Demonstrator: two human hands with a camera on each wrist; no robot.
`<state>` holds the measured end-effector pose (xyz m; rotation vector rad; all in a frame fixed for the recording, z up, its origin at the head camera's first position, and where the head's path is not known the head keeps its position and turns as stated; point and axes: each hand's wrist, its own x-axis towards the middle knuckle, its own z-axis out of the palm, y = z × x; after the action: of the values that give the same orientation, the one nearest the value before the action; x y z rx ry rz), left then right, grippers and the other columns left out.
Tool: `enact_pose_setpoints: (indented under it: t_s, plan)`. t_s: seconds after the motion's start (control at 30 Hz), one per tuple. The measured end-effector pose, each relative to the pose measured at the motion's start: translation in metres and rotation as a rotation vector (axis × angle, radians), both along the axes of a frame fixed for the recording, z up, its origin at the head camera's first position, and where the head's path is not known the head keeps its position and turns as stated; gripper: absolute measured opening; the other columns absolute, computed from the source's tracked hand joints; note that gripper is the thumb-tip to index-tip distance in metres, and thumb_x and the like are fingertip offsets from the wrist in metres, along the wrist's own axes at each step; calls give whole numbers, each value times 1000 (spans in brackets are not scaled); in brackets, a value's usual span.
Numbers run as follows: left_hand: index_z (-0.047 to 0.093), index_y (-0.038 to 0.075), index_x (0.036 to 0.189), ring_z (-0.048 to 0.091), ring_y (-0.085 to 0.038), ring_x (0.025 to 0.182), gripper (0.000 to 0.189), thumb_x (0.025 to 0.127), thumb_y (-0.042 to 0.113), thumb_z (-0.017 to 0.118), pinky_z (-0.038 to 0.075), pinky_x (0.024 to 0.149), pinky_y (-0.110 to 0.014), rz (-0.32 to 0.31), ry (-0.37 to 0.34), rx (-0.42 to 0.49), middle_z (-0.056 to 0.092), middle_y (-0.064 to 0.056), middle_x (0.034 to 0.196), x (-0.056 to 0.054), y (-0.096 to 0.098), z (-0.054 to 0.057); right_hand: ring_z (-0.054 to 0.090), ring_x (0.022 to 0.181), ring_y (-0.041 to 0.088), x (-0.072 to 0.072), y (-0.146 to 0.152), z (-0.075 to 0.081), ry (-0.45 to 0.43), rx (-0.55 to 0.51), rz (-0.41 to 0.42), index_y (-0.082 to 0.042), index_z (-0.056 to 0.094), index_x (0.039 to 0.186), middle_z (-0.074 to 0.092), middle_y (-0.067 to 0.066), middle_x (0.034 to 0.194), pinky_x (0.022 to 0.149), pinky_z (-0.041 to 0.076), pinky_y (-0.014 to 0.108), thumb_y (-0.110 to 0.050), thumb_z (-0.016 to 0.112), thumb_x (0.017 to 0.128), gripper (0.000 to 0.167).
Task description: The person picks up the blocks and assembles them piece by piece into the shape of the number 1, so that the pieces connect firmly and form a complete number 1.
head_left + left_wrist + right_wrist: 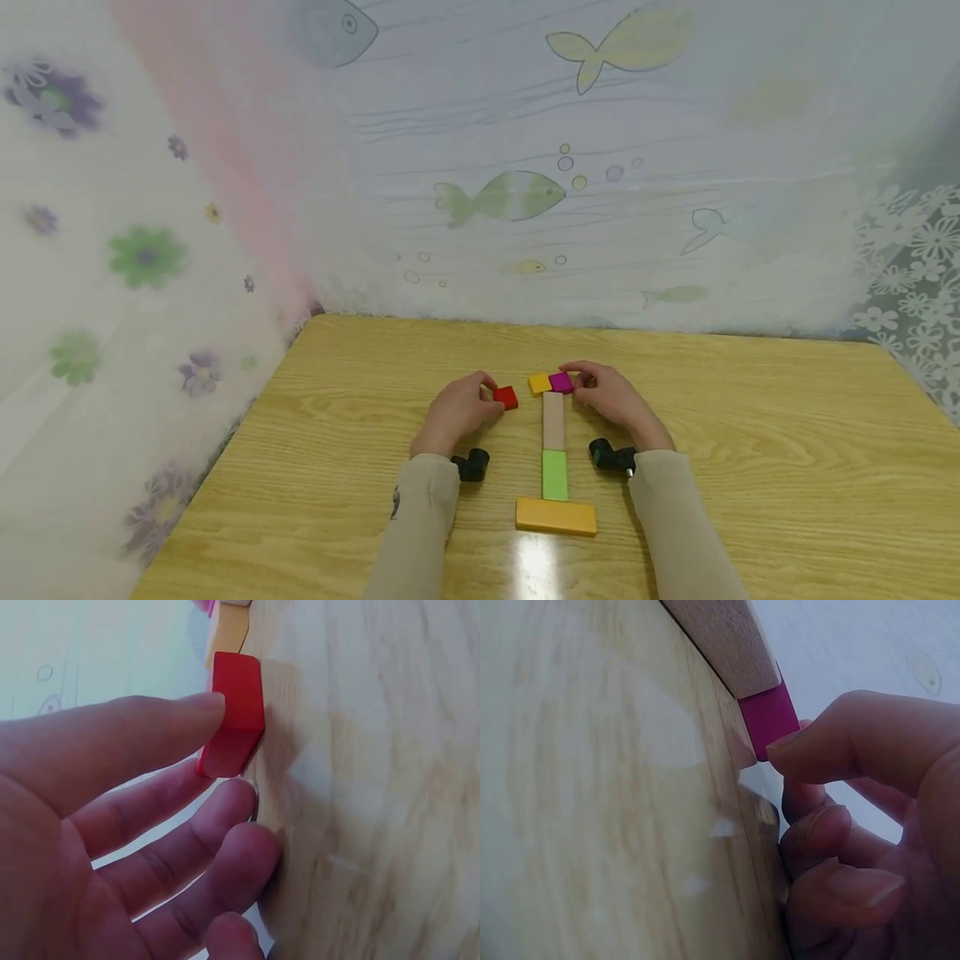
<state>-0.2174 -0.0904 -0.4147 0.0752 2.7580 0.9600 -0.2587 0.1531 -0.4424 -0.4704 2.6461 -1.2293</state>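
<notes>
My left hand [457,410] pinches a red block [506,398] between thumb and index finger, low over the table; the other fingers curl loosely beneath in the left wrist view. A yellow block [539,383] lies a short way right of the red one. Beside it sits a purple block [561,382], whose right side my right hand [617,398] pinches with thumb and forefinger. Below these two, a plain wood block [553,421] runs toward me, followed by a green block [555,475]. An orange block [556,516] lies crosswise at the near end.
The wooden table [787,433] meets a patterned curtain [480,125] at the back. Black wrist cameras [474,465] stick out from both sleeves, on either side of the block column.
</notes>
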Motion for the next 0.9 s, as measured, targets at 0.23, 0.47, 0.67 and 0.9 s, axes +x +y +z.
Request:
enact_pose_setpoints:
  t_s: [0.23,0.47,0.67,0.9]
  plan:
    - [57,17,106,49,-14,66,27,82,30,61,39,60,-29,-2,40,-40,53,5,78,0,6,-2,42,66,17,0,0,1,5,3,-2,-10,53,123,53,6,85,58,34,29,-3,51,82,41]
    - [57,16,107,49,-15,66,27,83,28,61,39,60,-29,-10,47,-46,53,4,78,1,10,-2,42,67,18,1,0,0,5,-6,5,-10,52,123,53,6,84,58,34,30,-2,51,82,42]
    - [57,15,110,47,-15,63,30,83,27,62,38,56,-29,-35,37,-53,52,3,76,0,11,-2,42,67,18,1,0,-1,9,-16,16,-10,53,123,54,6,85,58,34,30,-1,51,82,42]
    - [57,15,112,48,-16,64,31,82,22,62,38,57,-29,-37,19,-7,53,2,79,2,8,1,42,68,19,2,0,1,14,-7,13,-9,52,123,53,6,86,59,34,30,-1,51,83,41]
